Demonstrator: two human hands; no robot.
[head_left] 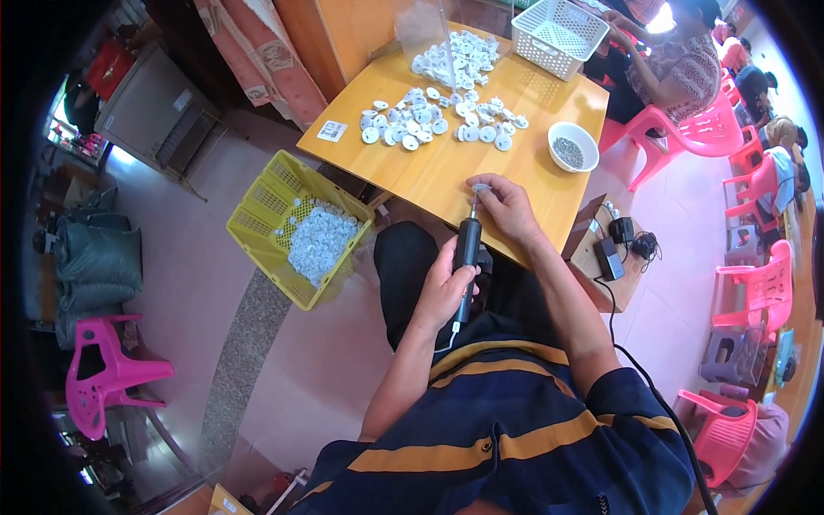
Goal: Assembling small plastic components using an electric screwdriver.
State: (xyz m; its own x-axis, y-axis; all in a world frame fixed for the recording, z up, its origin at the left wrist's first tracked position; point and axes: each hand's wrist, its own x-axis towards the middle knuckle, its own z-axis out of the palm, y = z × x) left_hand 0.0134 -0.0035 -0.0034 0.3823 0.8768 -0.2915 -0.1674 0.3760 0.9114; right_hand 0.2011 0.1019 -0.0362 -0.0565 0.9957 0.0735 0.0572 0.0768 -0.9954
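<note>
My left hand [444,285] is wrapped around a black electric screwdriver [469,243] with a white cable at its lower end. The screwdriver points away from me, over the near edge of the wooden table [412,178]. At its tip, a small white round plastic piece [481,187] is pinched between the fingers of my right hand [509,209]. The bit appears to meet this piece; any screw there is too small to make out. Farther back lies a loose pile of similar white discs [412,122]. A white bowl [554,130] of small metal screws stands to the right.
A yellow crate [251,251] of white pieces is at the left of the table. White parts in a clear bag [459,60] and a white basket [549,43] stand at the back. A cardboard box [631,279] with power adapters is on the right, near a seated person [687,73].
</note>
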